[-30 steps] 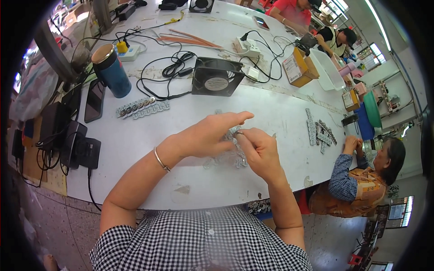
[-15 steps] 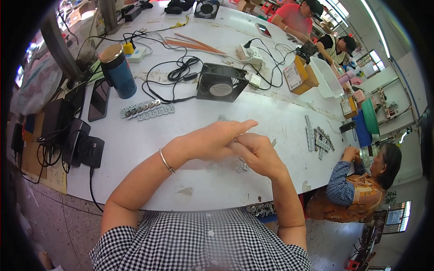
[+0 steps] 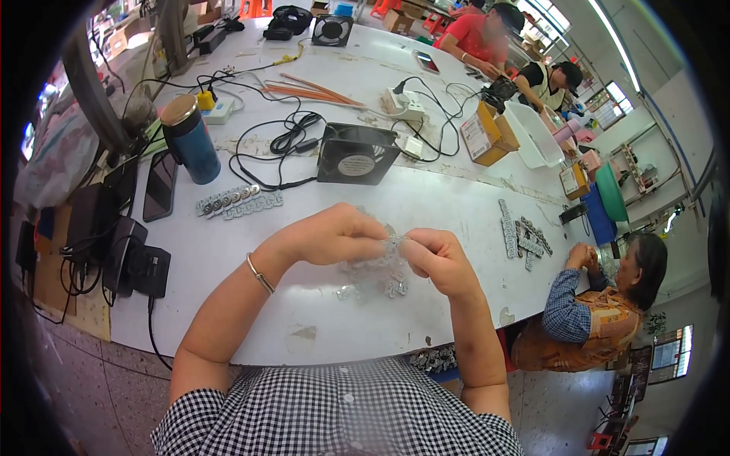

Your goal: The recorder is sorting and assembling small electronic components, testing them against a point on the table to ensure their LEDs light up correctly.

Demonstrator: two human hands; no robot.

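Two hands working at the white table [image 3: 228,251] — left hand [image 3: 334,234] and right hand [image 3: 437,258], meeting over the middle of the tabletop. One black square fan [image 3: 356,154] is sitting just beyond them, w/ a second black fan [image 3: 332,30] lying at the far end. One blue cylindrical cup [image 3: 189,139] w/ a metal lid is standing to the left, one dark phone [image 3: 160,185] lying beside it. Two short rows of small metal parts [image 3: 238,201] are lying between cup and hands; another cluster of grey part strips [image 3: 523,235] is lying at the right edge — too small to count piece by piece.

The clear plastic strip of small parts [image 3: 379,267] is hanging between the two hands, its top pinched where the fingertips are meeting, the rest drooping below the hands and just above the table. A few loose bits are showing under it; can't tell if they're touching the table.

Left fingers are curling together, thumb and forefinger closing on the strip's upper end. Right fingers are bunching tight too, clamping the same strip from the other side — the two hands' fingertips are almost touching. A thin bracelet [image 3: 260,273] is sitting on the left wrist.

A person in a plaid-sleeved shirt [image 3: 601,304] is sitting at the right edge, hands at the table rim. Two more people are working at the far end.
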